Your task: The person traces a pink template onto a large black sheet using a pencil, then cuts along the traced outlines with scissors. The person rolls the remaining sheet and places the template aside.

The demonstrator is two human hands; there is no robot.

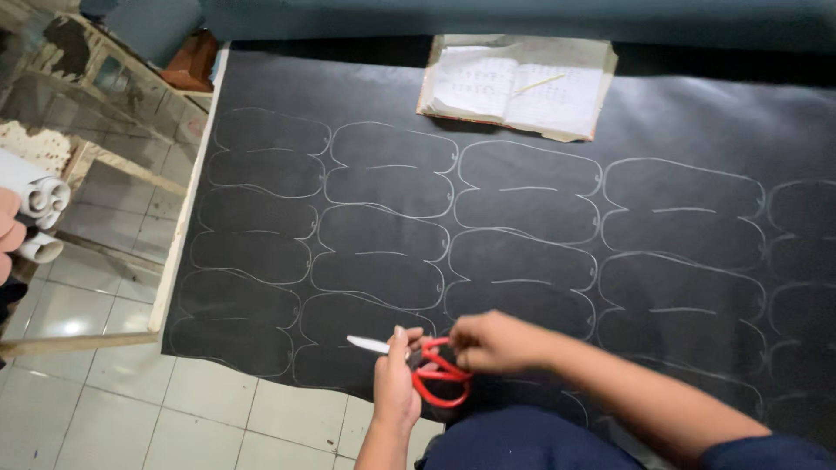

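Mostly, from the head camera, I see a large black sheet (540,122) spread over the worktop (178,252), chalked all over with rows of rounded outlines (387,170), each crossed by a short chalk stroke. At the far edge an open notebook (518,85) lies on the sheet with a pencil (540,83) resting across its pages. Off the worktop's left edge I make out a tiled floor (104,383), a worn wooden frame (96,78) and some pale rolled tubes (39,196), all well apart from my hands. A strip of dark blue cloth (514,439) sits at the bottom edge, just beside the near edge of the sheet.

Nothing stands between my hands and the sheet. Both hands meet near its front edge, on a pair of red-handled scissors (431,370). My left hand (396,383) comes up from below with its grip closed around the scissors near the pivot, fingers on top. The pale blades (370,345) stick out to the left from under that hand, over the black sheet, and look close together. My right hand (496,342) reaches in from the right, its grip curled onto the red loops (444,387), which lie between the two hands and partly below them. I cannot tell whether the blades touch the sheet.
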